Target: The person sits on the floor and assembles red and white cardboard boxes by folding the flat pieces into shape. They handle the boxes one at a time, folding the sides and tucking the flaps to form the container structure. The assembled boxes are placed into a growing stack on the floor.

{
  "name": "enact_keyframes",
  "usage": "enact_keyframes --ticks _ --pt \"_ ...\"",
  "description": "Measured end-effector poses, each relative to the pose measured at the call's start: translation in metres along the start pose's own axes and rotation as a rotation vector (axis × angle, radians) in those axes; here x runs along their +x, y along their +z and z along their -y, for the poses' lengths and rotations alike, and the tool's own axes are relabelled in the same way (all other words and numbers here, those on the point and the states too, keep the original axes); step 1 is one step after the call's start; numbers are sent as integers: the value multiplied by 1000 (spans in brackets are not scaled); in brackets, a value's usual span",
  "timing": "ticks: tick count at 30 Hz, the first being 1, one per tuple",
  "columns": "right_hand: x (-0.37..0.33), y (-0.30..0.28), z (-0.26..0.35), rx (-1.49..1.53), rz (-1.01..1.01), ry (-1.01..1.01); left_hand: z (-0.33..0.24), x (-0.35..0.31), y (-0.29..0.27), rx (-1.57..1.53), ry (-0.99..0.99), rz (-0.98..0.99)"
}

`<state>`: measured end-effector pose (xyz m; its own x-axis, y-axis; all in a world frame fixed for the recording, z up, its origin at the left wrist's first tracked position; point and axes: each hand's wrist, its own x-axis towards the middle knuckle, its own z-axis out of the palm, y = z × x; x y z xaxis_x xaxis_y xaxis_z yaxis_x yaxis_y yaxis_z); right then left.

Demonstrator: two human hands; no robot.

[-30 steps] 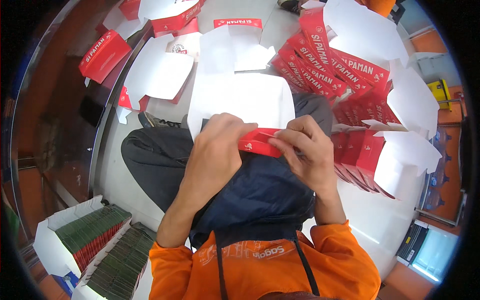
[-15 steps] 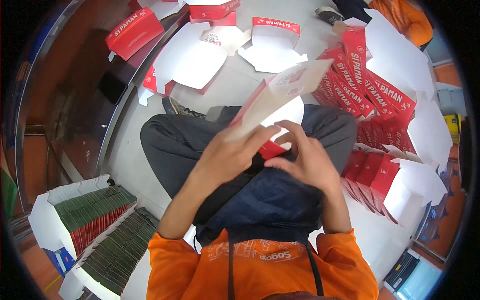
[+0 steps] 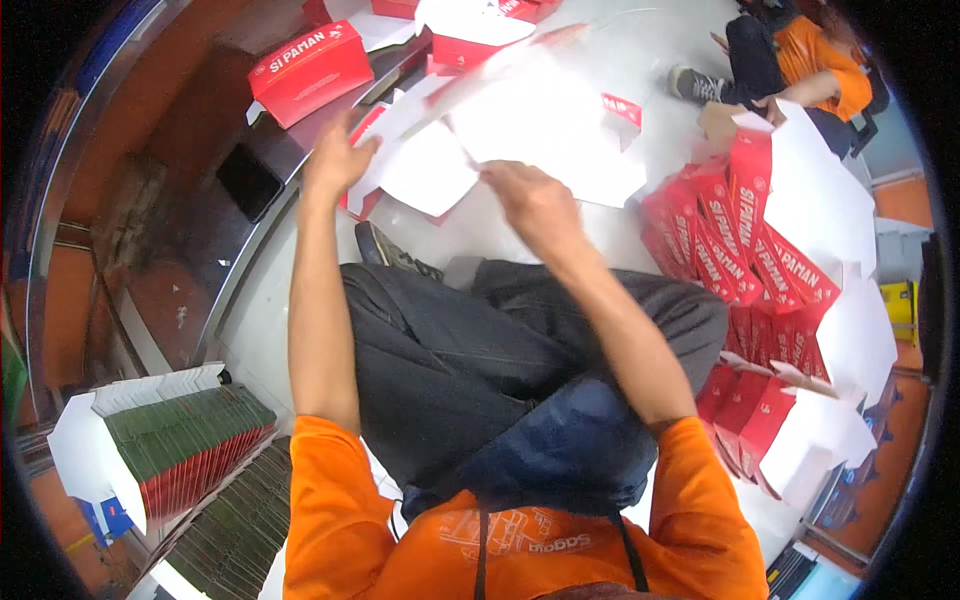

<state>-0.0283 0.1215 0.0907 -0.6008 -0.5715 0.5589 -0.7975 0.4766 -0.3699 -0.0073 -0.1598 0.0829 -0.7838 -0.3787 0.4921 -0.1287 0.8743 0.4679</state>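
Note:
Stretched ahead past my crossed legs, my right hand is closed, its fingertips pinching the near edge of a red-and-white cardboard food box smeared by motion. Its white inside overlaps other boxes on the floor, so its outline is hard to make out. My left hand reaches out at the left, thumb and fingers apart, beside a white-flapped open box. Whether it touches that flap I cannot tell. Just beyond it sits a closed red box on a dark low surface.
Nested red boxes with white insides pile up at the right. Rows of flat green-and-red cartons stand at the lower left. A phone-like dark slab lies on the dark surface. Another person sits at the far right.
Both hands have moved forward from my lap, carrying the box away from me. My left hand has come off it and spread; my right still grips it. The view has shifted slightly.

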Motion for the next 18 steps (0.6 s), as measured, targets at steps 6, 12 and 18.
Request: enact_keyframes --ticks 6,12,18 --pt "5 89 2 -237 609 64 0 -4 8 -141 -299 313" --pt "0 87 19 -261 741 5 8 -11 -1 -280 -283 366" --pt "-3 90 26 -167 736 -10 -4 -9 5 -336 -300 441"
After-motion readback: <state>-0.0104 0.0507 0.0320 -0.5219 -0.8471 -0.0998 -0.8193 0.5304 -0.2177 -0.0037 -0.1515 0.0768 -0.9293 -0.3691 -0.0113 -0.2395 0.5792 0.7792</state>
